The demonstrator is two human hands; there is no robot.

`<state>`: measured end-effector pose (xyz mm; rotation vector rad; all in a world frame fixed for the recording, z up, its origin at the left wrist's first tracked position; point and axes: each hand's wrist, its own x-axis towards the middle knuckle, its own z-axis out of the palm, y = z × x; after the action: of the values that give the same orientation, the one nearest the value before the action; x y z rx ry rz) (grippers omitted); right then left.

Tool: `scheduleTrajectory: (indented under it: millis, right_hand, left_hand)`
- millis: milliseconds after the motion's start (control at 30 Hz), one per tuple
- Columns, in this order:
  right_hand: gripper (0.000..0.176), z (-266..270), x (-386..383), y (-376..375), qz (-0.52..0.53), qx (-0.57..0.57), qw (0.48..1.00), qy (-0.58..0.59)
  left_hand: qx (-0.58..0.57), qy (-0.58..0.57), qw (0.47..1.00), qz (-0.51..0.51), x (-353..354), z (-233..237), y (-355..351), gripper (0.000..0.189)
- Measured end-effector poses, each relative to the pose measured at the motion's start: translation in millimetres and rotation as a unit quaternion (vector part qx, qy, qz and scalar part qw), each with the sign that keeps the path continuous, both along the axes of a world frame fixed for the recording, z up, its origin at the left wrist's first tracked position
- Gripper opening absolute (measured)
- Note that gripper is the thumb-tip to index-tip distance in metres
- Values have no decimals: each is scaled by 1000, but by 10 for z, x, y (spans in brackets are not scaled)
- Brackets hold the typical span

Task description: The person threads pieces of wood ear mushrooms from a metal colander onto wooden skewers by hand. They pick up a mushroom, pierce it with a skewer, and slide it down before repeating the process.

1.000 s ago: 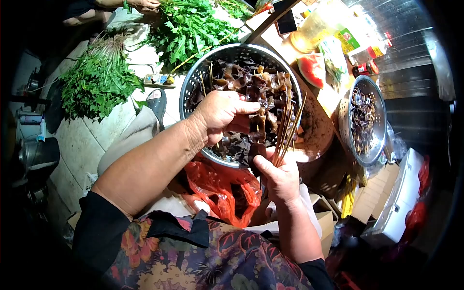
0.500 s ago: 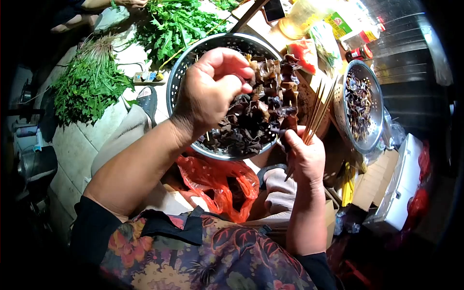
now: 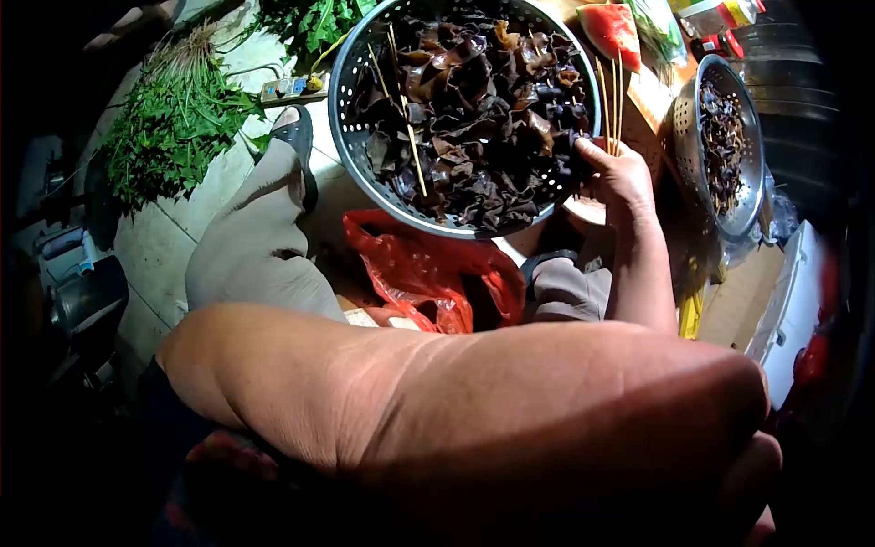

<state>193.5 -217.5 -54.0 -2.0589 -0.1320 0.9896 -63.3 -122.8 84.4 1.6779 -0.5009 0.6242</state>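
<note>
Dark wood ear mushrooms (image 3: 474,118) fill a large metal colander (image 3: 351,166) in front of me. A few thin sticks show among them at the left side. At the colander's right rim, my right hand (image 3: 622,178) is closed on several thin wooden skewers (image 3: 614,109), which point upward. Whether it also holds mushrooms is hard to see in the shadow. My left hand (image 3: 583,401) is very close to the camera, its back toward me, reaching across to the right. Its fingers lie mostly hidden or in shadow at the lower right.
A second colander (image 3: 758,178) with threaded dark pieces stands at the right. A watermelon slice (image 3: 609,32) lies behind the first colander. A red plastic bag (image 3: 415,273) sits between the legs. Leafy greens (image 3: 173,128) lie on the tiles at left, near a white box (image 3: 786,314) far right.
My left hand has left the colander and come up close to the camera, crossing rightward. My right hand still holds skewers, now fewer in view. The view has shifted, so the colander appears higher.
</note>
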Motion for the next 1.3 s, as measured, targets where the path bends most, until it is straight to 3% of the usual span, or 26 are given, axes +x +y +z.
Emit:
scheduleTrajectory:
  millis: [167, 233, 400, 500, 667, 767, 800, 833, 1000, 1100, 1300]
  right_hand:
    - [19, -54, 39, -2, -36, 26, 998, -33]
    - [19, -22, 19, 4, 6, 0, 994, -106]
    - [27, 25, -22, -80, 0, 22, 992, -126]
    - [32, 71, -51, -124, 59, -9, 975, -216]
    - [22, 518, -317, -57, 5, 150, 983, -109]
    - [31, 736, -446, -36, -41, 132, 990, -19]
    - [36, 738, -468, -46, -38, 153, 988, -4]
    - [34, 823, -512, -53, -52, 167, 984, 37]
    - [28, 780, -596, -66, -33, 202, 975, 82]
    - [26, 763, -738, -16, -24, 219, 969, 111]
    - [25, 754, -815, 1, 3, 223, 964, 145]
  left_hand:
    - [-18, -17, 1000, -19, 6, -88, -37, 8]
    - [-24, -26, 999, -22, 7, -100, -52, 7]
    - [-45, -65, 997, -26, 51, -95, -49, 10]
    - [-64, -111, 992, -18, 174, -46, -122, 14]
    - [-83, -189, 977, 61, 539, -154, 47, 22]
    - [-78, -58, 982, 163, 697, -462, 437, 26]
    - [-33, 97, 981, 163, 639, -555, 639, 27]
    - [16, 226, 948, 223, 641, -636, 714, 21]
    - [219, 495, 817, 199, 686, -1097, 870, 19]
    - [375, 464, 776, 203, 631, -1303, 863, 19]
    - [428, 464, 753, 186, 629, -1430, 855, 25]
